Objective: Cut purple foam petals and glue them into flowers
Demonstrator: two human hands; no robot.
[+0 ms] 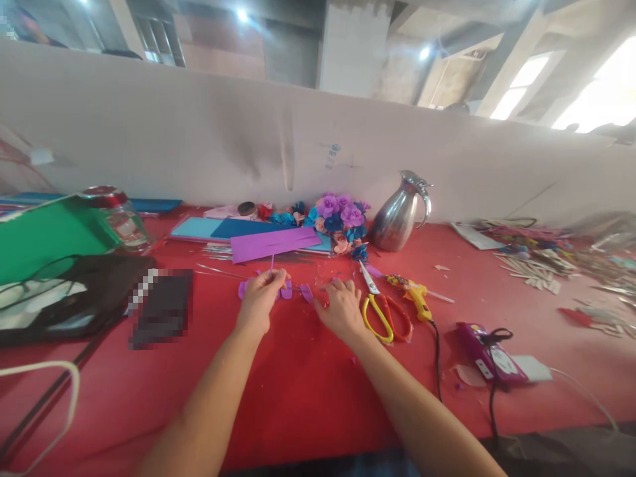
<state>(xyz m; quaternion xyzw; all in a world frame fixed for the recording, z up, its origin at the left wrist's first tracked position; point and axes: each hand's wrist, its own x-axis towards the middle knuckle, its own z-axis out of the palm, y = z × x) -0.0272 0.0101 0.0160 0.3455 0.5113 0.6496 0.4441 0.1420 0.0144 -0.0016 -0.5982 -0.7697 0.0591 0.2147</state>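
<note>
Pinching thin purple strip (271,264), left hand (259,298) clamped on it; right hand (344,308) beside small purple paper piece (306,293), mid red bench (298,404), grip unclear. Positioning, seemingly; lifting piece would need firm pinch.

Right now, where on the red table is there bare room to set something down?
Between the forearms, the red table is mostly bare; so is a patch between the glue gun and wooden sticks. It is crowded behind the left hand, with purple paper, and beside the right hand, with scissors.
</note>
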